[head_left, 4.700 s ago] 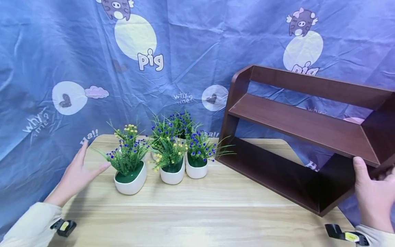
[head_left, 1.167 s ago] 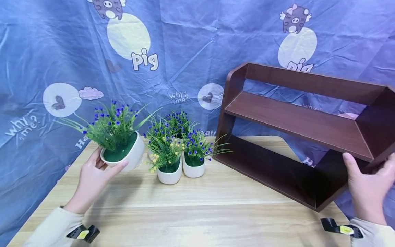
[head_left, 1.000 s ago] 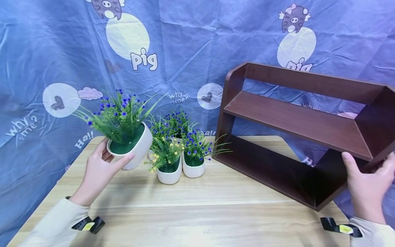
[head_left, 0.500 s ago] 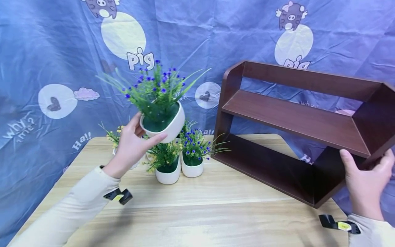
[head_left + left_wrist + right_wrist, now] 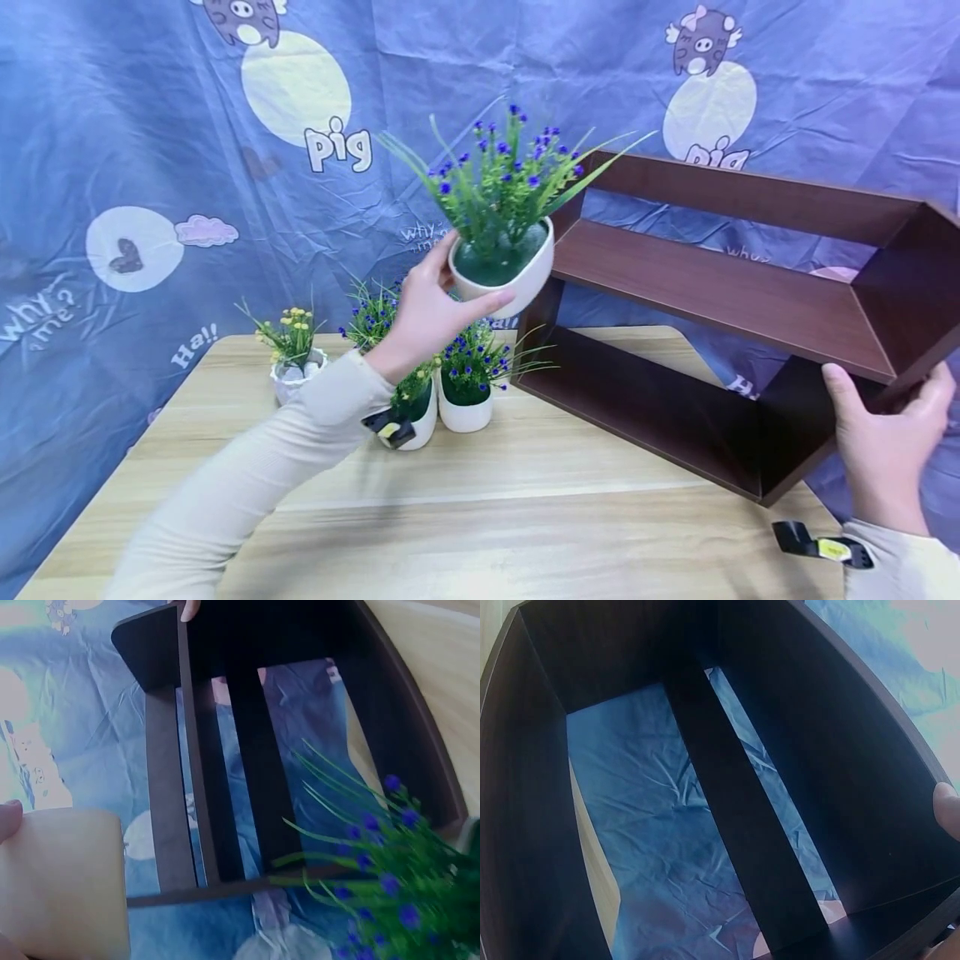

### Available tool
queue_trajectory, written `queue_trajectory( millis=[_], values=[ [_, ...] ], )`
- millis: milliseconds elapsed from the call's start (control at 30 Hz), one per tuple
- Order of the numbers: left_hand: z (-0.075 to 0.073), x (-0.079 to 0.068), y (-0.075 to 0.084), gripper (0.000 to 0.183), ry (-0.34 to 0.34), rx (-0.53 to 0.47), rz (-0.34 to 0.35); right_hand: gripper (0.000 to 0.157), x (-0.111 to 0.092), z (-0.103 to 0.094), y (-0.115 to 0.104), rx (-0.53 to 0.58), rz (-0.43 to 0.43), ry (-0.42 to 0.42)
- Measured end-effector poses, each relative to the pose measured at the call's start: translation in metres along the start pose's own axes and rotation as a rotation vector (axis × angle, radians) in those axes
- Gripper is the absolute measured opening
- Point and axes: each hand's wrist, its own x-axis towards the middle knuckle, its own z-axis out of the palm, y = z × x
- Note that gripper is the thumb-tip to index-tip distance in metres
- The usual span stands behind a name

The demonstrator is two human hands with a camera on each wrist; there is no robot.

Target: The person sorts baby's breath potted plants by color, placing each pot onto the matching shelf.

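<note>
Wood table; dk-brown shelf slants across its R edge, R end gripped by R hand. White flowerpot is aloft nr shelf's L upright, held btwn thumb & fingers of L hand; open gap btwn mid-board and top rail.

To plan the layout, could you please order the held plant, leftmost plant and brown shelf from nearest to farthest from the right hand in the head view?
1. Brown shelf: right side, gripped by the right hand.
2. Held plant: centre, in the left hand.
3. Leftmost plant: left, on the table.
</note>
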Motion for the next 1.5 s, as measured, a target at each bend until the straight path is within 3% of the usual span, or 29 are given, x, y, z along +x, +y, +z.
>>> queue_trajectory(
  millis=[200,500,733,933,1133,1500],
  values=[
    [0.038,0.023,0.004,0.097,0.026,0.041,0.02,0.07,0.001,0.0,0.0,0.055,-0.003,0.002],
    [0.095,0.048,0.026,0.093,0.015,0.087,0.026,0.07,0.001,-0.001,0.002,-0.013,-0.006,0.003],
    [0.13,0.068,0.045,0.091,0.039,0.133,0.02,0.071,0.0,0.001,0.003,-0.052,-0.012,-0.001],
    [0.161,0.072,0.057,0.087,0.042,0.13,-0.019,0.071,0.0,0.0,0.004,-0.067,-0.019,0.015],
    [0.187,0.071,0.052,0.084,0.057,0.104,-0.025,0.071,0.0,-0.001,0.005,-0.09,-0.011,0.017],
    [0.211,0.065,0.044,0.085,0.086,0.138,-0.032,0.071,-0.001,-0.001,0.001,-0.076,-0.034,0.008]
  ],
)
